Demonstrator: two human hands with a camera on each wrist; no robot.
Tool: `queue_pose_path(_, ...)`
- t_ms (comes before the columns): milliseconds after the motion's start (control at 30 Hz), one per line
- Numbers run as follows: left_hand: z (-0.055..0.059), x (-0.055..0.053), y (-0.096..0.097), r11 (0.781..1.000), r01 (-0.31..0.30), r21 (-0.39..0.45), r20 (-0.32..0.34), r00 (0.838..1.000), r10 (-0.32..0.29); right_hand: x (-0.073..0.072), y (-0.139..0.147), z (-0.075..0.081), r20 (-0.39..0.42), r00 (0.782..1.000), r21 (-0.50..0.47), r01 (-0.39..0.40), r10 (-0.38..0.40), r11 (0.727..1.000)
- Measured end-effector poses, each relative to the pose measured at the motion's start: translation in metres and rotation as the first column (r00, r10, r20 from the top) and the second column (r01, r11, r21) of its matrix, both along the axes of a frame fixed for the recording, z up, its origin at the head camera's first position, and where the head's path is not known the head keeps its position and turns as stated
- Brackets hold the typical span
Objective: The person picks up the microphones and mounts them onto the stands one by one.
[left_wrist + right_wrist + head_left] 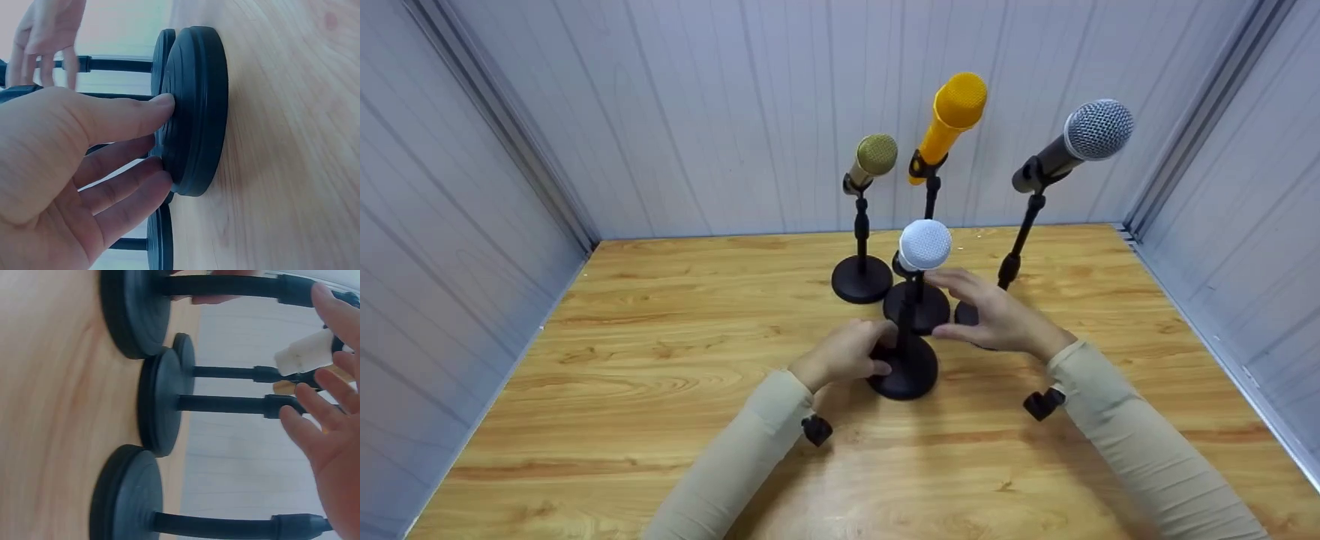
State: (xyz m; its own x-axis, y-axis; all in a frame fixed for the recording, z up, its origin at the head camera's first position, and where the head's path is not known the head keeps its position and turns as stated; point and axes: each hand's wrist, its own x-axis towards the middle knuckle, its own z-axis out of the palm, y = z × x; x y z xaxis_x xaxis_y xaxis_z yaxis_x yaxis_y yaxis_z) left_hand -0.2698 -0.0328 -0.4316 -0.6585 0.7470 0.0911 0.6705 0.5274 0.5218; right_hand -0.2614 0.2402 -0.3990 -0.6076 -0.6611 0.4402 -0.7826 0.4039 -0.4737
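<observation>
A white-headed microphone (925,244) sits in the clip of the nearest black stand. My left hand (849,351) touches that stand's round base (197,112), its thumb and outstretched fingertips resting at the top and rim beside the pole. To the right of the same stand, my right hand (994,315) has its fingers spread, with nothing held between them. The right wrist view shows those fingers (320,402) up near the clips, past the upright poles. Behind stand a gold microphone (876,156), a yellow microphone (960,105) and a black microphone with a silver head (1099,129).
The other stands' black bases (862,279) are clustered close behind and beside the nearest one on the wooden tabletop (675,360). White panel walls (697,112) enclose the table at the back and both sides. A small black wrist device (1044,403) sits by each sleeve.
</observation>
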Motion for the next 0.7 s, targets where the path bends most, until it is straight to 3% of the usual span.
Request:
queue_pose_path(133, 0.004, 0.0, -0.006, 0.997, -0.016, 0.07, 0.005, 1.0, 0.015, 0.0, -0.002, -0.011, 0.03, 1.0, 0.12, -0.001, -0.002, 0.993)
queue_pose_path(300, 0.015, -0.001, -0.011, 0.985, -0.015, 0.173, -0.035, 0.999, 0.021, 0.0, -0.005, -0.022, 0.108, 0.994, 0.237, -0.009, -0.017, 0.972)
queue_pose_path(500, 0.029, 0.0, -0.011, 0.929, 0.035, 0.369, -0.089, 0.996, -0.003, -0.003, -0.009, -0.031, 0.193, 0.981, 0.271, -0.061, 0.008, 0.961)
queue_pose_path(700, 0.037, 0.003, -0.006, 0.895, 0.06, 0.442, -0.059, 0.998, -0.038, -0.005, -0.016, -0.039, 0.286, 0.958, 0.248, -0.104, 0.03, 0.963)
